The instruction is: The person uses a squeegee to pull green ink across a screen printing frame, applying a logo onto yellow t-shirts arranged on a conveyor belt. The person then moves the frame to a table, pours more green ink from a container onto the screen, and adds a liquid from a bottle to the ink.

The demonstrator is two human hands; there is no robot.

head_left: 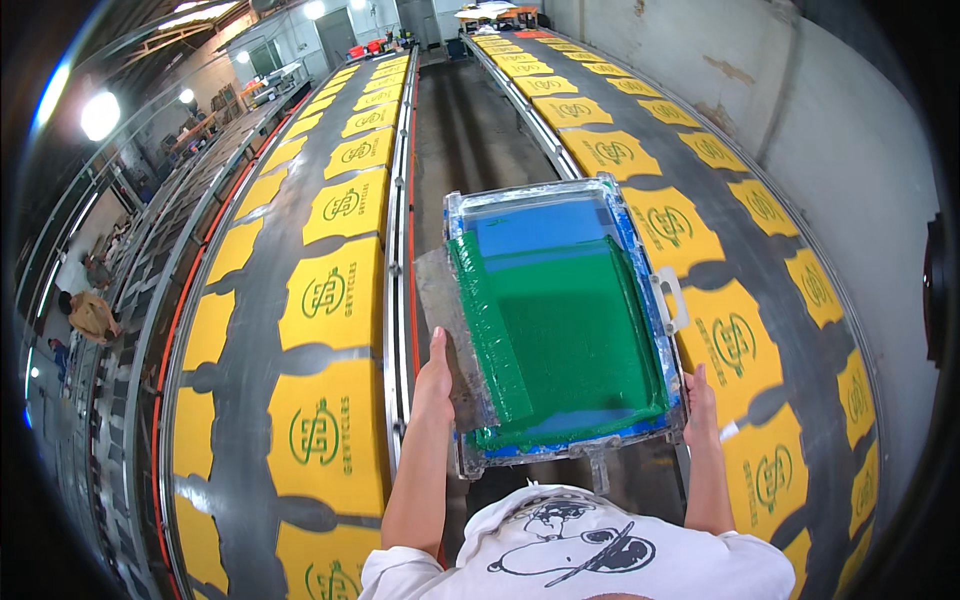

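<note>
In front of my body I hold a screen-printing frame (622,230) between both hands, over the aisle. Green ink (575,330) covers most of its mesh, with a blue strip (545,232) bare at the far end. Along the left side lies a grey, ink-smeared squeegee (455,320), its inner edge in the ink. My left hand (437,378) closes on that side, thumb against the squeegee; its fingers are mostly hidden. On the right edge my right hand (700,408) grips the frame, thumb up, below a white handle (674,300).
Long printing tables run on both sides, bearing rows of yellow fabric pieces (335,303) (733,340) with green prints. A metal rail (400,200) edges the left table. A pale wall (840,140) stands beyond the right one. At far left another person (92,312) is visible.
</note>
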